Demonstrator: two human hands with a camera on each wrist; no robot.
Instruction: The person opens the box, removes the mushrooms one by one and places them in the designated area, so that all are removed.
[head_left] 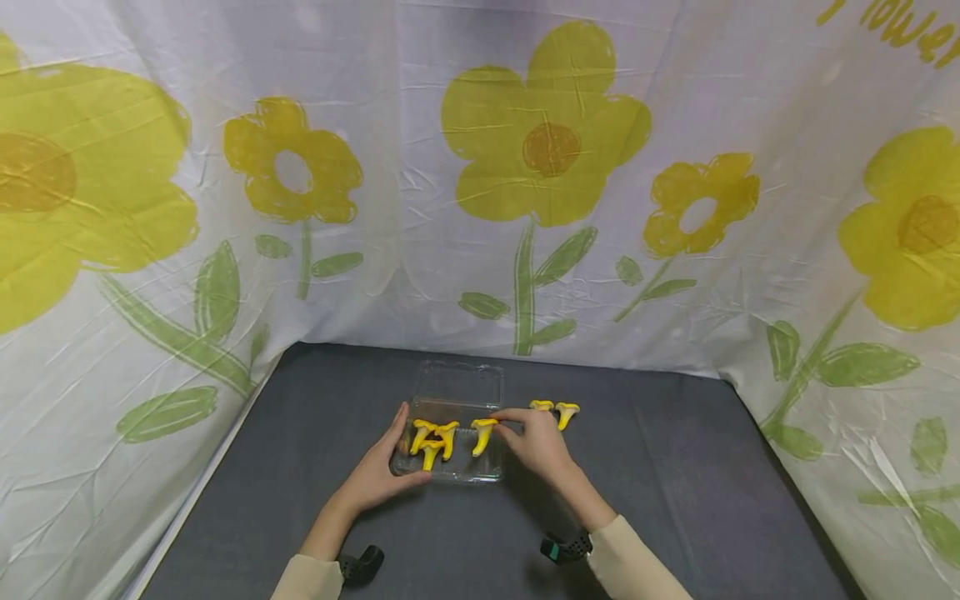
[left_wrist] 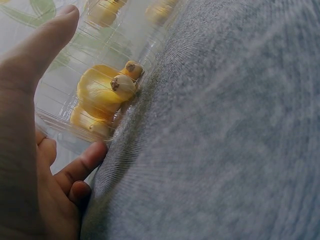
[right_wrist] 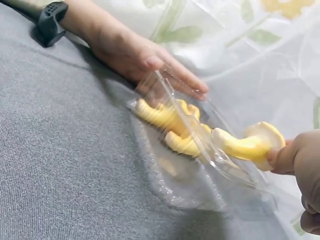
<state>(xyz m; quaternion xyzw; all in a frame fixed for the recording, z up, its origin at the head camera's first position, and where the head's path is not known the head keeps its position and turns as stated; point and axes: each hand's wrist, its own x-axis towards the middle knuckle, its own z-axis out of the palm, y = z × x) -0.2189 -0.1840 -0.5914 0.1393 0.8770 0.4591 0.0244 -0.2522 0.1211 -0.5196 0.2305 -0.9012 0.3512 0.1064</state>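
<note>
A clear plastic clamshell container [head_left: 468,478] stands on the dark cloth with its lid [head_left: 459,385] tipped back. Inside, toward its left end, lie three yellow mushrooms [head_left: 431,455], chanterelle-like with flared caps. My left hand [head_left: 381,468] grips the container's left end, thumb at the near edge and fingers along the far side. Between the thumb and fingertips of my right hand [head_left: 542,443] is one more yellow mushroom [right_wrist: 248,143], pinched at its cap. It hangs over the right part of the container, stem pointing down and inward.
Two more yellow mushrooms, one nearer [head_left: 567,414] and one partly hidden [head_left: 541,405], lie on the cloth behind my right hand. A dark grey cloth [head_left: 675,483] covers the table. White curtains with painted flowers [head_left: 551,150] enclose the back and sides.
</note>
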